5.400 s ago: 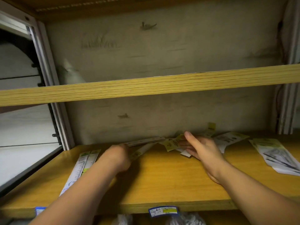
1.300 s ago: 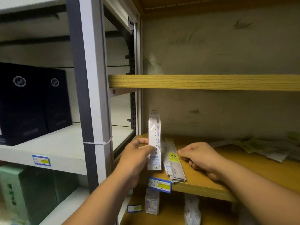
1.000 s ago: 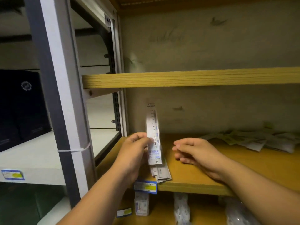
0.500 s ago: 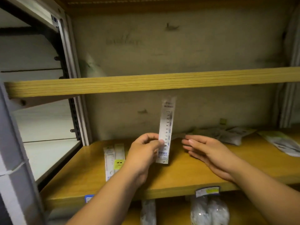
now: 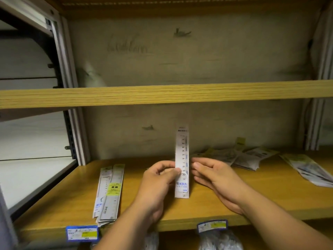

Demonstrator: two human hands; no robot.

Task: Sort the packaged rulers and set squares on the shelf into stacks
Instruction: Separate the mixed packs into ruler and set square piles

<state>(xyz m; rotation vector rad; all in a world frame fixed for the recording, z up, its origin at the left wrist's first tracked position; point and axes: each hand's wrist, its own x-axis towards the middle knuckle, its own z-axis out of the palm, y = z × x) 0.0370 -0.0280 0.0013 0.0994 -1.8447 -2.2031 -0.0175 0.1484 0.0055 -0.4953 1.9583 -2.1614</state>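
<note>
Closest to me, there's two blue price tags [image 5: 82, 233] on the front edge of the shelf [image 5: 270, 201], and under that edge a couple of clear bags [image 5: 218, 240], way too blurry to say what's in them. Front left on the shelf is my stack [image 5: 110, 193] of packaged rulers, lying front to back. The near ends reach the front edge, and the top one has a yellow label. Around the middle of the shelf I've got one ruler [image 5: 182, 163] standing upright in its clear sleeve, numbers running down it and blue print near the bottom. My left hand [image 5: 156, 181] is pinching its left edge, thumb in front and fingers curled behind. My right hand [image 5: 216, 179] is spread and relaxed, with fingers straight and the tips right at the ruler's right edge. Can't honestly tell if they're touching it. Also can't tell whether the bottom end sits on the shelf or hangs just above it. Further back, toward the back right, is a messy pile [image 5: 248, 157] of flat packs, some with yellow tags, one leaning up on the wall [image 5: 180, 56]. At the right edge another bunch of packs [image 5: 310, 170] lies fanned out. Above it all runs the upper shelf [image 5: 162, 94].
</note>
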